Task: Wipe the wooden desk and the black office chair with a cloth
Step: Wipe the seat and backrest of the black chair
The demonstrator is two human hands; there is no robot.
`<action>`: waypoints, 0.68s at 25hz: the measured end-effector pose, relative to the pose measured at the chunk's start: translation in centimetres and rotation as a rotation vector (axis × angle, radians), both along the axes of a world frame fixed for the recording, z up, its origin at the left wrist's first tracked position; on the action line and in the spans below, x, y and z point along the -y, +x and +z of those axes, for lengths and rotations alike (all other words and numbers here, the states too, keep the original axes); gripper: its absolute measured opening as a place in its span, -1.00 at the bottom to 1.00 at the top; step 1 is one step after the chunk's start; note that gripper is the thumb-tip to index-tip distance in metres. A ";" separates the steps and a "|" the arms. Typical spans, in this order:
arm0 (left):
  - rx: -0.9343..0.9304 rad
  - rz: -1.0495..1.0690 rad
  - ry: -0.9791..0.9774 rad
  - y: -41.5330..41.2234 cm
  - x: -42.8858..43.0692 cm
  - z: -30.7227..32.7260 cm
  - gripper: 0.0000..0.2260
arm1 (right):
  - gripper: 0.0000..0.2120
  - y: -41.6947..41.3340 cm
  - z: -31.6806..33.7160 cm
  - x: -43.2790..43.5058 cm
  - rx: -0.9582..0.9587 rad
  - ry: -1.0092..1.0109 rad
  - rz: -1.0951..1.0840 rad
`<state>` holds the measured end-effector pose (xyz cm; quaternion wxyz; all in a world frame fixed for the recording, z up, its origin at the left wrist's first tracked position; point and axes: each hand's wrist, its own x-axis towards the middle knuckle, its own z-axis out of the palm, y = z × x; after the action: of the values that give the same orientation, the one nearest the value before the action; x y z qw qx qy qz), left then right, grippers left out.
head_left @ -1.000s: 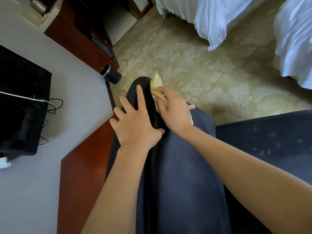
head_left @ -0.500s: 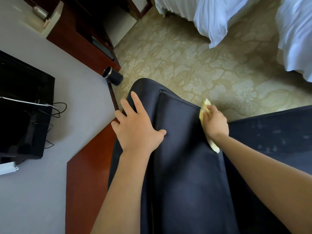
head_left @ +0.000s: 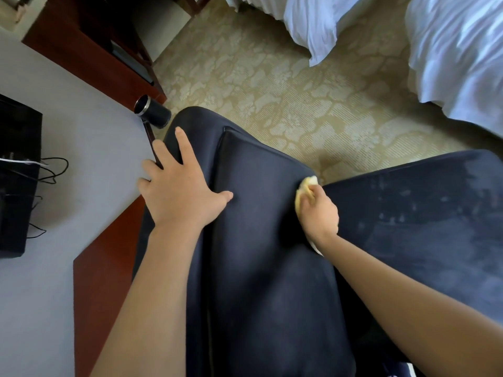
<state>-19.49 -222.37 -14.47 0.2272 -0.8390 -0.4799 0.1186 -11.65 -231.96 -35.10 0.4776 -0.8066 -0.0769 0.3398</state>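
Yellow cloth [head_left: 306,190] sits bunched in right hand [head_left: 319,216], fingers curled round it, pressed on black office chair [head_left: 258,254] pad edge, 3 o'clock of frame centre. Left hand [head_left: 179,194] lies flat on chair at 9 o'clock, fingers spread, gripping nothing. Wooden desk [head_left: 103,268] at 8 o'clock, beside chair.

Both bare forearms reach forward. The left grip [head_left: 179,191] lies flat, fingers spread, thumb stretched out sideways. The right grip [head_left: 319,213] curls, knuckles up, round a crumpled yellow cloth [head_left: 306,185].
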 end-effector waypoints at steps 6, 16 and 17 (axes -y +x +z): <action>0.007 -0.026 0.015 -0.2 -0.4 -0.1 0.09 | -0.74 -3.4 8.4 -0.6 0.276 0.442 0.191; 0.071 -0.052 0.011 -3.8 5.1 0.1 -0.18 | -0.73 -8.6 3.1 8.9 0.196 0.242 0.331; 0.061 -0.025 0.018 -4.7 6.2 0.2 -0.16 | -0.72 -8.4 2.3 9.6 0.157 0.171 0.362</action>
<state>-24.24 -228.61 -14.24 0.2217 -0.8462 -0.4770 0.0857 -20.05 -241.59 -32.83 0.4681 -0.7600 -0.2862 0.3485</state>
